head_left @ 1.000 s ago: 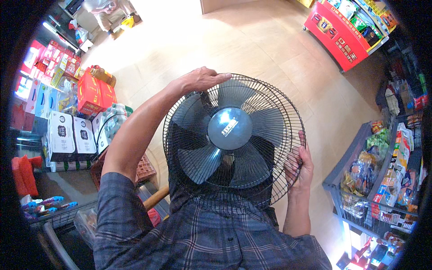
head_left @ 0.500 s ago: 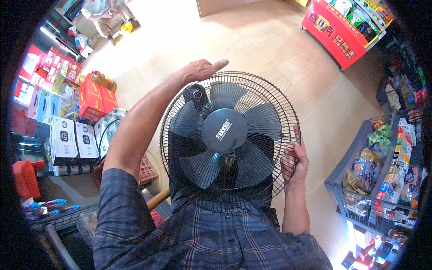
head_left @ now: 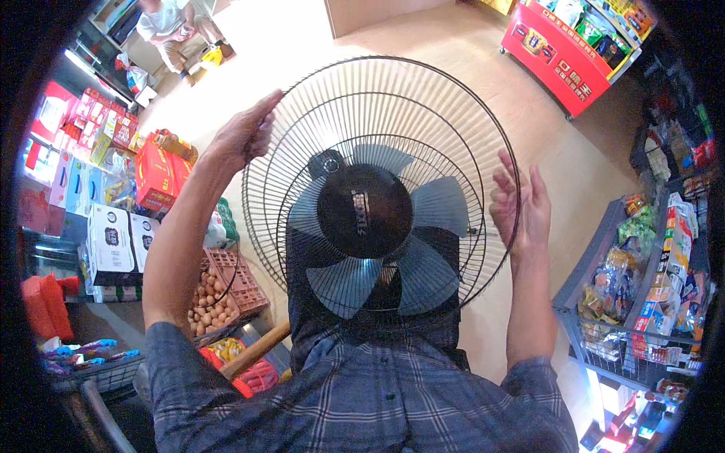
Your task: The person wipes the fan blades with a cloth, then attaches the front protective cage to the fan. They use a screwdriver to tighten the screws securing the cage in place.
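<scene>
A black fan [head_left: 365,211] with dark translucent blades lies face up over my lap. Its round wire front grille [head_left: 370,93] is raised off the blades, tilted, with its far edge up toward me. At the grille's far left rim, my left hand [head_left: 249,136] has its fingers curled onto the wire edge. My right hand [head_left: 521,208] is upright at the right rim, fingers stretched and apart; the rim passes between its thumb and fingers. Behind the blades, the back cage and a dark round part [head_left: 326,161] show through the wires.
Left of me are brown eggs [head_left: 213,306] by a pink crate [head_left: 240,279], a wooden handle [head_left: 257,352], white cartons [head_left: 113,241] and red boxes [head_left: 155,177]. Snack baskets [head_left: 612,287] stand to the right, a red display stand [head_left: 555,57] farther off. A seated person [head_left: 181,34] is far left.
The front grille has come up off the fan toward me. My left hand moved left and nearer to its rim; my right hand rose and its fingers spread. More eggs show.
</scene>
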The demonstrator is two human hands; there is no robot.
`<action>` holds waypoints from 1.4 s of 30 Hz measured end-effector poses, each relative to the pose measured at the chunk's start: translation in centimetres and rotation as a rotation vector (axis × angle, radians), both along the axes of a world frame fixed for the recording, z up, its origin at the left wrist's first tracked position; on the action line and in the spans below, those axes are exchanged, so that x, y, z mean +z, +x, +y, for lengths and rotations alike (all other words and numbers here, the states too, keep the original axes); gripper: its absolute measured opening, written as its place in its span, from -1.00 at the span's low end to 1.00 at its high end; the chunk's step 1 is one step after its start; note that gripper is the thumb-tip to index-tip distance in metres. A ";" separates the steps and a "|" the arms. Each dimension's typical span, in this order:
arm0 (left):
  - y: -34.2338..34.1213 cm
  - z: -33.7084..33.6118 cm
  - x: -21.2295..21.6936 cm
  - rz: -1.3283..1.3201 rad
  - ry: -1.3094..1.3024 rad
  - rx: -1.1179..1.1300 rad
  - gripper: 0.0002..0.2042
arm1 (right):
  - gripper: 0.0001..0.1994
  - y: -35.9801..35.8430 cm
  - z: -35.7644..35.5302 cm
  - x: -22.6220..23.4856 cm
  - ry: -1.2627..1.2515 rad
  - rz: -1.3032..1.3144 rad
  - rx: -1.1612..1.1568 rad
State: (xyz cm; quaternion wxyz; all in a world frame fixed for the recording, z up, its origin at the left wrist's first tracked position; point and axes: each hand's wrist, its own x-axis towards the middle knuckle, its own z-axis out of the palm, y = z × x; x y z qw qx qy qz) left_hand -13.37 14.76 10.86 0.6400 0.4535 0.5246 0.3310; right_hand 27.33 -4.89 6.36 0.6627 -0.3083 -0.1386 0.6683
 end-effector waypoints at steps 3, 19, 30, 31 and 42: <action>-2.8 -2.1 0.0 -0.074 -0.074 0.156 -0.55 | -0.50 -1.9 -3.3 -1.6 0.008 -0.101 0.036; -4.1 -16.9 -5.0 0.007 -0.321 0.088 -0.30 | -0.33 2.0 3.8 -3.3 -0.138 -0.778 0.075; -2.5 -25.1 -5.2 0.060 -0.514 -0.095 -0.54 | -0.30 1.3 8.4 -5.2 -0.055 -1.146 0.286; -2.5 -25.5 -5.7 0.065 -0.529 -0.098 -0.54 | -0.33 1.1 8.8 -5.9 -0.047 -1.160 0.279; -2.0 -25.6 -6.2 0.229 -0.497 -0.150 -0.44 | -0.35 0.0 9.9 -7.9 -0.123 -1.265 0.307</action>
